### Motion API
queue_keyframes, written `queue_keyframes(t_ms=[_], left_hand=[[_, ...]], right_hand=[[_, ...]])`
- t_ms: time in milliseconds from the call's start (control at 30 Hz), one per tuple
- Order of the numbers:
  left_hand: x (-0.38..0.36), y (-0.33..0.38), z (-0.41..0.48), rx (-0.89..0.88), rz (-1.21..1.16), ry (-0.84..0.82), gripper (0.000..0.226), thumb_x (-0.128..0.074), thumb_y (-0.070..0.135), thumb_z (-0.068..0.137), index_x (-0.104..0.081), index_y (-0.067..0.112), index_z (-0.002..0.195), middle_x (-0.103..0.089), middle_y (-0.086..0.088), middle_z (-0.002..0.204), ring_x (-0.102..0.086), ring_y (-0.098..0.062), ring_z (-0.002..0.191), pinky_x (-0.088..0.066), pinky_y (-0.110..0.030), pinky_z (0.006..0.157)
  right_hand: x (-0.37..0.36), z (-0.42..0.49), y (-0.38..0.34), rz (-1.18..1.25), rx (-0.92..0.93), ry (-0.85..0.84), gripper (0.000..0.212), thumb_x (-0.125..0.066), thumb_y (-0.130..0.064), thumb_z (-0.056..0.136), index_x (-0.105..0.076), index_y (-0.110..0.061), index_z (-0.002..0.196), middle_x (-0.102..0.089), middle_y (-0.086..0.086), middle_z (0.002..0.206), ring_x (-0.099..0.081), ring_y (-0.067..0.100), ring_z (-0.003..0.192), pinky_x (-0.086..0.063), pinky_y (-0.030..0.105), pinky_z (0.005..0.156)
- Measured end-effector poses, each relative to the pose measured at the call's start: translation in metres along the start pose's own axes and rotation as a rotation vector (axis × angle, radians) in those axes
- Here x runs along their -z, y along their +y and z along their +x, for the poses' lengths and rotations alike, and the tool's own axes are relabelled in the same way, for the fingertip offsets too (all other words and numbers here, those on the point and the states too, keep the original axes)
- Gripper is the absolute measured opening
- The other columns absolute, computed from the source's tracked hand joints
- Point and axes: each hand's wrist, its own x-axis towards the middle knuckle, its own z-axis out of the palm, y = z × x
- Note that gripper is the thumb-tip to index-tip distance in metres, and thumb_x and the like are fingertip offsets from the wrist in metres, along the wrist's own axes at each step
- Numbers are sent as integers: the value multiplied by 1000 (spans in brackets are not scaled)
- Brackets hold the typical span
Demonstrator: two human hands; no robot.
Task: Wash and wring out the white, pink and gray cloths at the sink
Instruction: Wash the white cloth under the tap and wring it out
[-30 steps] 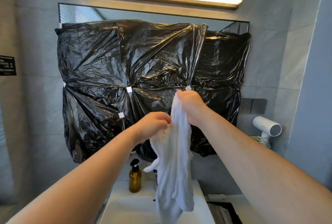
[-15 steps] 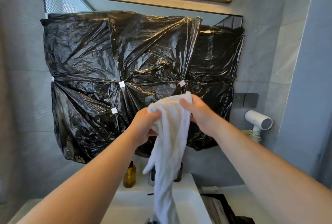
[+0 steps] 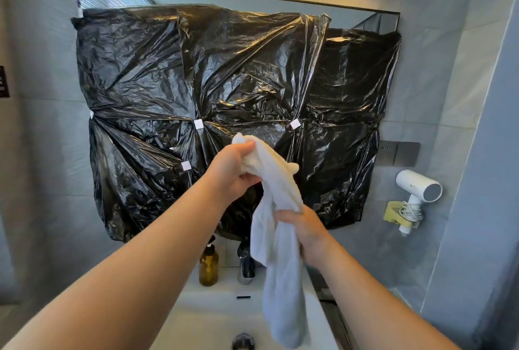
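White cloth (image 3: 283,288) hangs above the sink (image 3: 207,324) at six o'clock; the left hand (image 3: 233,169) grips its top, the right hand (image 3: 306,234) clutches its middle. Wringing seems underway; pink and gray cloths are unseen.

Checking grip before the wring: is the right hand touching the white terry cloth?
Touching. The head view shows the right hand curled round the white terry cloth partway down, below the left hand gripping its top end.
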Motion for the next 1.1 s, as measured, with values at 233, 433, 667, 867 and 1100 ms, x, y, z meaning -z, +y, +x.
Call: queue_keyframes(t_ms=[233,433,667,867,1100], left_hand=[[99,-6,-22,372,1149,-194,38,-70,27,88,-56,15,121,-58,-9,120,-58,-27,104,-54,-45,96],[87,-80,-14,75,555,-512,122,-91,61,56,-28,29,155,-47,1,153,-48,-20,138,-41,-47,112],[85,-140,-21,322,-110,-619,75,-97,46,54,-74,5,112,-73,-16,109,-71,-29,102,-57,-41,86],[114,-115,-15,276,-2,-438,54,-82,13,68,-66,3,119,-66,-19,83,-63,-34,65,-55,-43,58],[102,-99,-7,-361,888,-183,24,-74,19,64,-71,24,88,-71,7,86,-64,-16,80,-54,-39,72]], right_hand=[[20,31,-57,-265,230,-21,43,-76,-11,62,-68,5,101,-69,30,99,-67,34,87,-56,44,74],[-17,38,-74,-161,183,-147,30,-66,-8,75,-67,2,104,-69,26,98,-65,31,86,-52,43,78],[-46,45,-47,128,38,-263,21,-54,-15,98,-64,-7,115,-71,9,95,-68,20,87,-57,31,78],[7,45,-49,-48,-311,-533,62,-59,-15,87,-47,-17,148,-54,19,143,-54,42,128,-47,60,102],[5,31,28,328,-664,-257,85,-57,-75,77,-68,-11,131,-65,18,133,-61,37,119,-39,52,112]])
